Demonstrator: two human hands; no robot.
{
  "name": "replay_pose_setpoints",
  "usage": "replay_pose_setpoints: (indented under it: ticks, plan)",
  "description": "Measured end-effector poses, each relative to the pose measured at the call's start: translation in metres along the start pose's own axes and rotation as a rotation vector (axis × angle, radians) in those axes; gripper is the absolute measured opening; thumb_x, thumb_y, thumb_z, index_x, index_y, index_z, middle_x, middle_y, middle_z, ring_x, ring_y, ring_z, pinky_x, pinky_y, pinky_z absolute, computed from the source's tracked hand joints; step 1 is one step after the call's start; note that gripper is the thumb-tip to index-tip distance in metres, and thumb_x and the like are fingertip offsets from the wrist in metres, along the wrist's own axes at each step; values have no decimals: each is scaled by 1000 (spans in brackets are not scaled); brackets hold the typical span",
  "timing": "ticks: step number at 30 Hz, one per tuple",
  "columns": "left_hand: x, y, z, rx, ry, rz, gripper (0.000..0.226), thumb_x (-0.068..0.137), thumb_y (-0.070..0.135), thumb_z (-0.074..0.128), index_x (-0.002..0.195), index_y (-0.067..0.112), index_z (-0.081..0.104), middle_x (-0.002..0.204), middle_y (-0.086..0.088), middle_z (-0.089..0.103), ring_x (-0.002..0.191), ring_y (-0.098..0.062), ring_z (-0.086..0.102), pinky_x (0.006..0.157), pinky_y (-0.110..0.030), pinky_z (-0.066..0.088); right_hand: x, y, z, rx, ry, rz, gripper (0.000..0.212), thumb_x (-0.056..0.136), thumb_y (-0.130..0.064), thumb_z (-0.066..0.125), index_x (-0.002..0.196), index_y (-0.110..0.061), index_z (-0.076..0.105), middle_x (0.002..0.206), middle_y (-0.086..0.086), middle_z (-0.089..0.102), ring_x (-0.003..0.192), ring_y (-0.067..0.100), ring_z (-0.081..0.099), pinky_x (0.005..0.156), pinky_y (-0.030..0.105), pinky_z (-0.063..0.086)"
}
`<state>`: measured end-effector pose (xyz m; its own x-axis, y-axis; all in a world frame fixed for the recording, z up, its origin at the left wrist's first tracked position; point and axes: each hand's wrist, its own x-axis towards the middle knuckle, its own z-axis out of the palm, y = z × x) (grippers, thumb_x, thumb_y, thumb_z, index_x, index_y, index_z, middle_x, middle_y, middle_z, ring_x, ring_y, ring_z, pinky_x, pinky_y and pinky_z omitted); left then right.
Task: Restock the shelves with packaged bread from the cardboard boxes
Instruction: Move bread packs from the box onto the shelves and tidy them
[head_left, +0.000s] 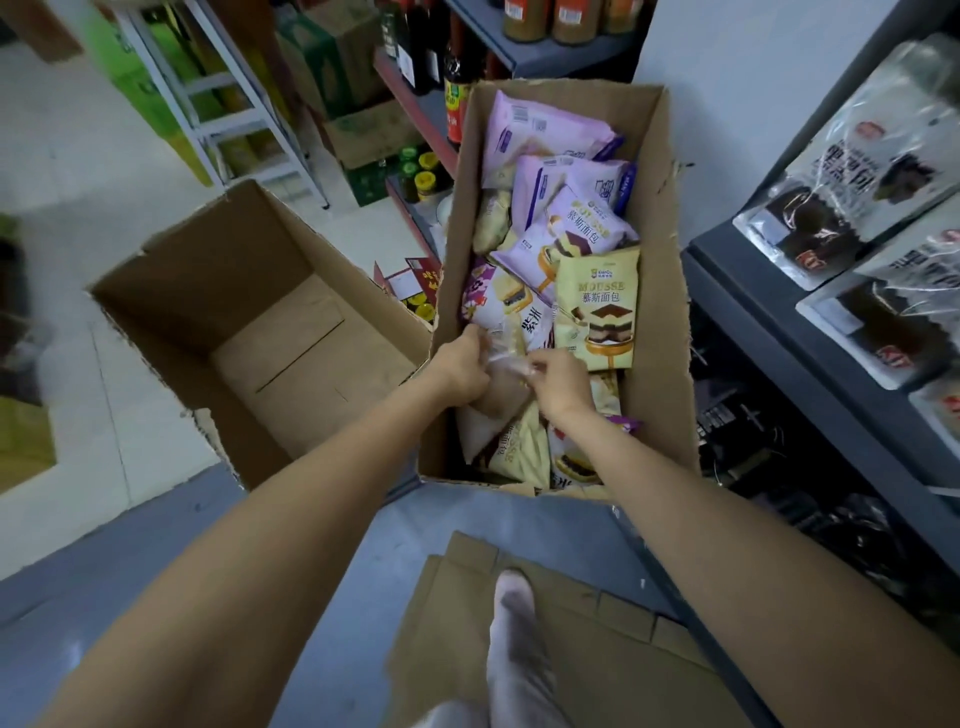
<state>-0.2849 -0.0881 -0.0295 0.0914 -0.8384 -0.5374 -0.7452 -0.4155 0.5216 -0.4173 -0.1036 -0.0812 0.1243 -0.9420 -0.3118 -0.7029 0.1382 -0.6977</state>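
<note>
Box in use: the full cardboard box (657, 291) stands on the floor beside the shelf (810, 332), heaped with packaged bread in purple, cream and white wrappers.
Thing in hand: a clear-wrapped packet (511, 349) near the box's middle, lying on top of the other packets and just beside the cream mousse packet (597, 317).
Left hand (462, 369): fingers curled onto the packet's left end; the grip looks clamped on the film.
Right hand (563, 376): fingertips pinch the packet's right end, also closed on it.
Handling: likely light and soft; the loaf inside should crush easily, and the glossy film looks slippery and crinkly.
Where to hold: probably best by the sealed wrapper ends or cradled underneath, not squeezed across the middle.
Risk: a pinch on loose film alone could slip or tear.
Destination: the shelf on the right already carries dark bread packs (841, 182).
Nearby: an empty cardboard box (208, 291) to the left; flattened cardboard (597, 649) under a socked foot (514, 634).
</note>
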Motion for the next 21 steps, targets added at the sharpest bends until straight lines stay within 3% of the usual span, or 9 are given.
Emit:
replay_pose_setpoints:
  ticks: [3, 5, 7, 10, 12, 15, 17, 19, 21]
  plan:
    - [-26, 6, -4, 24, -53, 106, 93, 75, 8, 72, 148, 15, 15, 143, -18, 35, 133, -31, 35, 107, -35, 35, -27, -20, -27, 23, 153, -101, 38, 93, -21, 55, 56, -28, 50, 58, -1, 52, 69, 27, 55, 58, 29, 30]
    - [-52, 15, -7, 12, 33, 168, 109, 67, 22, 82, 148, 22, 9, 141, -21, 29, 133, -33, 30, 108, -41, 33, -56, -37, -49, 29, 251, -172, 47, 94, -24, 54, 51, -25, 34, 51, -5, 39, 62, 27, 49, 58, 34, 31]
    - [-83, 28, -16, -19, 198, 255, 94, 69, 23, 81, 141, 13, 21, 127, -20, 43, 119, -34, 45, 93, -34, 40, -90, -53, -73, 102, 304, -238, 39, 94, -28, 54, 59, -18, 42, 54, -6, 45, 61, 24, 51, 61, 33, 35]
    - [-136, 49, -39, -273, 313, 323, 64, 70, 27, 77, 114, 7, 35, 100, -5, 54, 88, -21, 55, 67, -32, 43, -148, -75, -115, 425, 299, -267, 14, 95, -29, 53, 95, -19, 63, 86, -7, 65, 83, 9, 64, 77, 23, 47]
    - [-176, 64, -55, -513, 237, 371, 54, 67, 39, 71, 108, 11, 48, 96, 1, 62, 89, -18, 61, 76, -32, 52, -189, -83, -145, 442, 279, -261, 26, 97, -29, 49, 119, -19, 58, 105, -13, 60, 96, -1, 57, 85, 14, 43]
    - [-234, 90, -63, -667, 93, 534, 7, 90, 20, 56, 89, 20, 62, 88, 14, 64, 82, -1, 60, 72, -10, 48, -245, -86, -181, 469, 190, -191, 38, 96, -34, 50, 132, -23, 46, 128, -8, 53, 114, 10, 52, 98, 30, 44]
    - [-271, 111, -62, -658, -2, 609, 16, 96, 19, 48, 94, 19, 64, 90, 12, 64, 75, 5, 60, 64, -7, 47, -281, -89, -203, 573, 177, -191, 42, 92, -40, 53, 130, -23, 48, 134, -3, 55, 119, 15, 54, 105, 40, 42]
    - [-297, 136, -57, -680, -100, 636, 15, 96, 24, 51, 94, 20, 65, 85, 8, 70, 70, 1, 66, 61, -12, 51, -319, -93, -227, 598, 265, -218, 54, 85, -47, 58, 132, -23, 47, 132, -4, 57, 117, 13, 56, 105, 40, 42]
    - [-323, 165, -47, -691, -132, 673, 12, 93, 26, 56, 93, 19, 65, 83, 3, 74, 73, -7, 68, 69, -19, 54, -353, -93, -252, 587, 402, -238, 65, 76, -53, 64, 131, -24, 48, 128, -7, 59, 114, 11, 57, 102, 37, 45]
